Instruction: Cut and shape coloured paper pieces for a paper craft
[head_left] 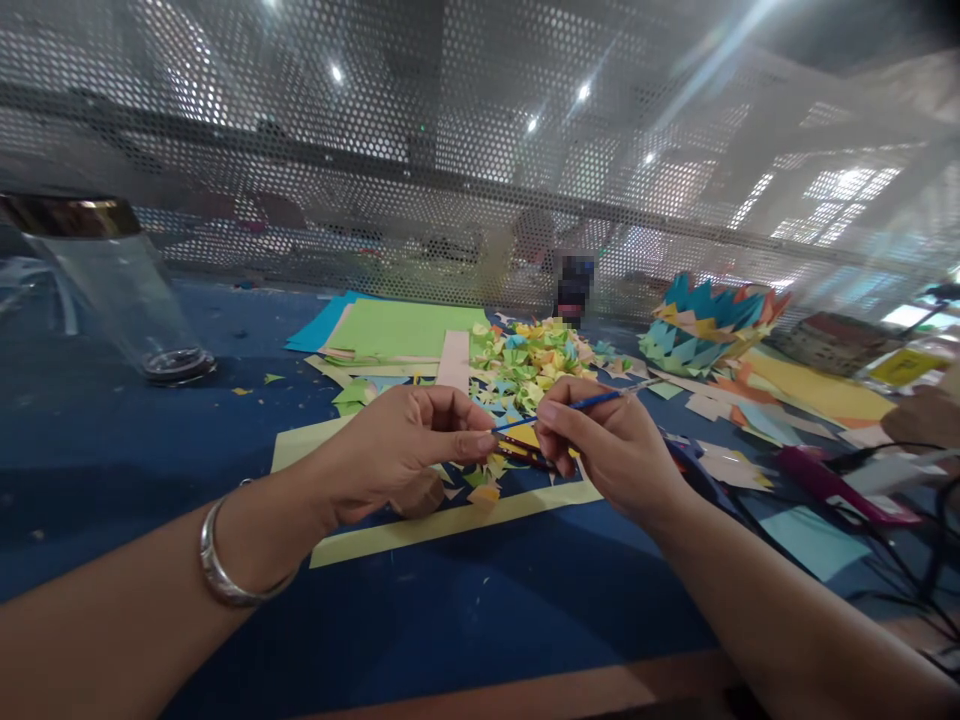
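Between my hands runs a thin blue stick (598, 401), slim as a paintbrush, its pale far end pointing right. My right hand (600, 440) is closed around it with the thumb on top. At its left end, the thumb and fingertips of my left hand (420, 440) pinch together on the tip; any small piece there is too small to make out. Below the hands lie a dark red pencil-like stick (525, 452) and a long pale yellow paper strip (420, 532). Just beyond them is a heap of small folded paper pieces (536, 360) in green, yellow and peach.
Coloured paper sheets (412, 328) are stacked at the back left. A clear jar (124, 290) with a gold lid stands far left. At right are a zigzag folded-paper ring (709, 325), a magenta box (844, 485) and black cables (911, 585). A perforated metal screen (375, 150) closes the back.
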